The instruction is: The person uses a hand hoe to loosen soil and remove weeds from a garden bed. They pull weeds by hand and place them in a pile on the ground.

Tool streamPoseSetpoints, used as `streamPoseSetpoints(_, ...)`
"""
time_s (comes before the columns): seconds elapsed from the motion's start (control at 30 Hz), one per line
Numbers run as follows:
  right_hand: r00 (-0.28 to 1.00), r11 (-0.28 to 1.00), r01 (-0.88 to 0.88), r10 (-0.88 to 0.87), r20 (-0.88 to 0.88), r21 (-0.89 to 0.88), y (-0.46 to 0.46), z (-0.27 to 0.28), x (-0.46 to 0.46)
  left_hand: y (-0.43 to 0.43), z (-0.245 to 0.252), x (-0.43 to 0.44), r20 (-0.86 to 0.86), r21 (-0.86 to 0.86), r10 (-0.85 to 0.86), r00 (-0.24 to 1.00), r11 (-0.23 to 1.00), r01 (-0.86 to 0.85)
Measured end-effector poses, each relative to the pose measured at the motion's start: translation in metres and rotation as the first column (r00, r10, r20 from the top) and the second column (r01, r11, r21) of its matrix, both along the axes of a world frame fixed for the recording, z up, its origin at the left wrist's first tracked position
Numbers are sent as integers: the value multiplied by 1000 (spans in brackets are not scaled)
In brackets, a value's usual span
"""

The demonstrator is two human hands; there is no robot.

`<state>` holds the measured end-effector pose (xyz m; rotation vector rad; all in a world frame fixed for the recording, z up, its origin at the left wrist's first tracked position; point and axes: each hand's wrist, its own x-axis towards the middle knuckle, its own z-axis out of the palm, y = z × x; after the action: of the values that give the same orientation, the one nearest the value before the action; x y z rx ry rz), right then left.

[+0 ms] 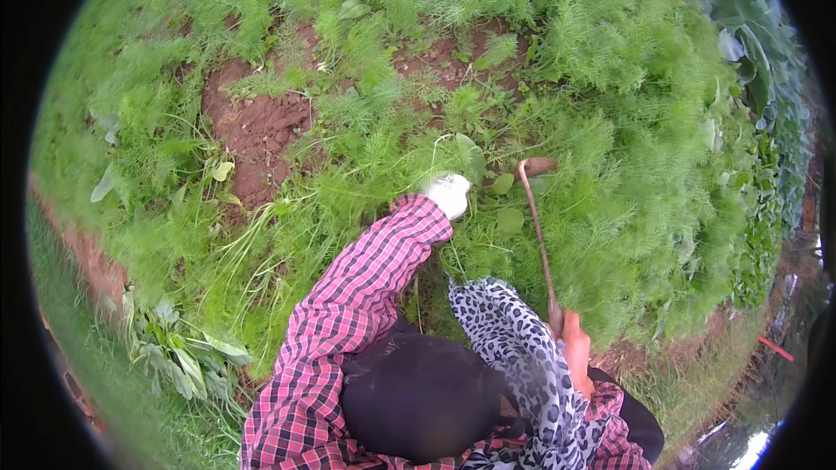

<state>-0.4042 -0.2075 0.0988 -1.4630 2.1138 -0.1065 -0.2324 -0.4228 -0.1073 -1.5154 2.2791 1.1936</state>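
Note:
My left hand [450, 194], in a white glove, reaches into feathery green plants [385, 156] that look like dill or fennel. The glove is blurred and its fingers are lost against the foliage, so I cannot tell whether it grips a stem. My bare right hand [576, 346] is closed around the handle end of a hand hoe [539, 235]. Its thin, bent metal shank runs up to a brown blade [541, 166], which lies over the foliage to the right of the glove. Part of the right hand is hidden by a leopard-print scarf [516, 320].
Bare reddish soil [258, 137] shows between the plants at upper left. Pale stems [261, 241] lean left of my arm. Broad-leaved plants [183, 359] lie at lower left beside grass. Larger blue-green leaves [764, 59] border the right side. A dark rounded thing [424, 398] blocks the bottom centre.

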Motion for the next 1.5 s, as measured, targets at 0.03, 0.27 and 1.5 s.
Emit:
streamPoseSetpoints(0.03, 1000, 1000, 4, -4, 9, -9, 2, 1, -1, -2, 2, -6, 32, -55, -101, 994, 993, 103)
streamPoseSetpoints(0.27, 999, 998, 43, -41, -33, 42, 13, 2, -1, -5, 4, -30, 183, -234, -86, 979, 964, 129)
streamPoseSetpoints(1.5, 492, 938, 256, -334, 804, 233, -35, 85, -148, -6, 69, 2, 332, -184, -170, 928, 953, 240)
